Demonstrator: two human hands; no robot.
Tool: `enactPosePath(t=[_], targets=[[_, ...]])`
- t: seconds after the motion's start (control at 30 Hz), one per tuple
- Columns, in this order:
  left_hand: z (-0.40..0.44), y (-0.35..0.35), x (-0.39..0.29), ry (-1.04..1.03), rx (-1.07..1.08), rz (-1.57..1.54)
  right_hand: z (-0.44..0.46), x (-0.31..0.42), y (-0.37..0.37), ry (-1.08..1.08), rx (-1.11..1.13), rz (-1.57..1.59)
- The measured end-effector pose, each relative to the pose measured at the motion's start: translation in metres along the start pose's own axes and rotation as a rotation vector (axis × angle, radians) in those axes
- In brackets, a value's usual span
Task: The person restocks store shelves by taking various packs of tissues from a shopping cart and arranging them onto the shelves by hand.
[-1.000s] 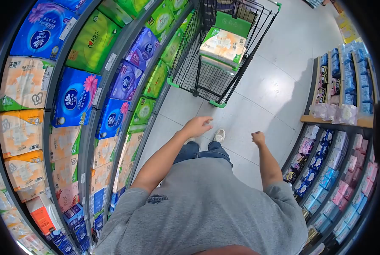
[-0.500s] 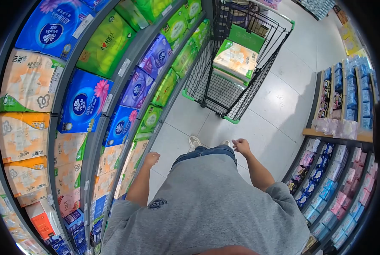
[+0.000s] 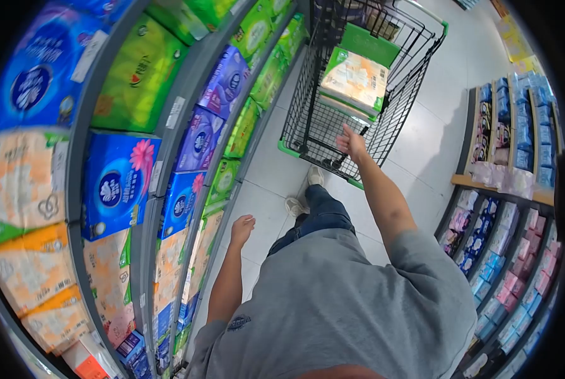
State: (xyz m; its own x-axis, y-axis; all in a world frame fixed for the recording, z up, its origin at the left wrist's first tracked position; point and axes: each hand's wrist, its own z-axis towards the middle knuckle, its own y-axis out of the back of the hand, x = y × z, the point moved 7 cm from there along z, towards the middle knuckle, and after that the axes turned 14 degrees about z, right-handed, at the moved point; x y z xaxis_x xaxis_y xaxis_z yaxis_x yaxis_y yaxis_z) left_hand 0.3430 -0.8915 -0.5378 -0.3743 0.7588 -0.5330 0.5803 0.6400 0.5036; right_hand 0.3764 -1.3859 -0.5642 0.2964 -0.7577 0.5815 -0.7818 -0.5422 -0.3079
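My right hand [image 3: 350, 143] stretches forward over the near end of a black wire shopping cart [image 3: 289, 149] with green trim. Its thumb stands apart from the loosely bent fingers, and it holds nothing that I can see. Whether it touches the cart, I cannot tell. An orange-and-white tissue pack [image 3: 355, 76] with green edges lies in the cart, on top of other packaging. My left hand [image 3: 241, 231] hangs beside the left shelf, fingers loosely bent and nothing in it. Close to it are peach-coloured tissue packs [image 3: 205, 243], apart from the hand.
Tall shelves on the left carry blue tissue packs [image 3: 118, 186], green packs [image 3: 137, 74] and purple packs [image 3: 198, 140]. On the right stands a lower shelf with pink and blue small packs [image 3: 506, 287]. Pale floor tiles [image 3: 260, 202] run between the shelves.
My right hand has reached forward to the cart's near end. My left hand has moved slightly forward and right. One foot has stepped ahead, and the left shelf appears closer.
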Motion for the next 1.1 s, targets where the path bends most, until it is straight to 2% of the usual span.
enactPosePath(t=[0.17,0.23,0.3,0.37,0.47,0.57,0.67,0.73,0.77,0.83,0.9,0.97,1.03,1.1], targets=[[-0.021,0.0,0.068,0.301,0.092,0.141,0.085,0.011,0.019,-0.013,-0.168,0.197],[-0.03,0.008,0.066,0.374,0.13,0.191,0.114,0.015,0.02,-0.038,-0.22,0.283],[-0.028,0.015,0.056,0.46,0.192,0.273,0.146,0.024,0.016,-0.018,-0.23,0.531],[-0.012,0.02,0.035,0.445,0.187,0.313,0.171,0.03,0.014,-0.029,-0.25,0.621],[0.022,0.02,-0.033,0.241,0.093,0.169,0.208,0.036,0.012,0.033,-0.321,0.793],[0.057,0.007,-0.169,0.105,0.078,0.005,0.225,0.041,0.013,0.068,-0.285,0.864],[0.091,-0.024,-0.287,-0.079,0.186,0.0,0.228,0.04,0.014,0.095,-0.36,0.936],[0.121,-0.059,-0.34,-0.169,0.266,-0.035,0.226,0.037,0.013,0.078,-0.41,0.944],[0.141,-0.078,-0.362,-0.231,0.309,-0.034,0.223,0.034,0.012,0.058,-0.445,0.949],[0.185,-0.111,-0.402,-0.416,0.277,0.187,0.219,0.031,0.014,0.038,-0.442,0.954],[0.234,-0.141,-0.431,-0.451,0.231,0.198,0.22,0.025,0.016,-0.02,-0.39,0.939],[0.3,-0.161,-0.444,-0.441,0.071,0.419,0.212,0.025,0.021,-0.044,-0.399,0.923],[0.351,-0.174,-0.462,-0.485,-0.048,0.482,0.206,0.031,0.018,-0.049,-0.361,0.893],[0.422,-0.2,-0.447,-0.421,-0.037,0.296,0.205,0.031,0.023,-0.037,-0.39,0.908]])
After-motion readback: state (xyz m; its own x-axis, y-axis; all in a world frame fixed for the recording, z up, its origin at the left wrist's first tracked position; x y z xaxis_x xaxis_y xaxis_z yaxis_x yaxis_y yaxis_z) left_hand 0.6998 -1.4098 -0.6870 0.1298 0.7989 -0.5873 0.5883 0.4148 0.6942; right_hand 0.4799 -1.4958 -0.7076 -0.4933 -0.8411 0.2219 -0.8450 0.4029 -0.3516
